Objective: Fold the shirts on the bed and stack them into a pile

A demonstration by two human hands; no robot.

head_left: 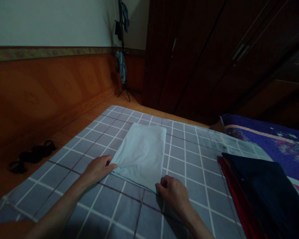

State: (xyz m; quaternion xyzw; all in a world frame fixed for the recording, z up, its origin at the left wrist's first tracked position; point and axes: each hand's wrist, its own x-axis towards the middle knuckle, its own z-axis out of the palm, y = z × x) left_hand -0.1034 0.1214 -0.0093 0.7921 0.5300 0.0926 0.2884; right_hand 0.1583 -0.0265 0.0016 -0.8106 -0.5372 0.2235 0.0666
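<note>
Left hand (98,170): we are pinching the pale cloth (142,151) at its near-left corner | right hand (173,192): we are pinching its near-right corner | checked cover (191,162) lying beneath

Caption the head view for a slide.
Left hand and right hand at the near corners of a folded pale cloth on a grid-patterned cover, dark folded fabric at right.

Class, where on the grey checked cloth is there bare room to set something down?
Bare grey checked cloth lies between the pale folded fabric rectangle and the navy and red folded fabric stack, and left of the rectangle, beyond the left hand. Crowded: the rectangle's near corners, with that hand and the right hand.
</note>
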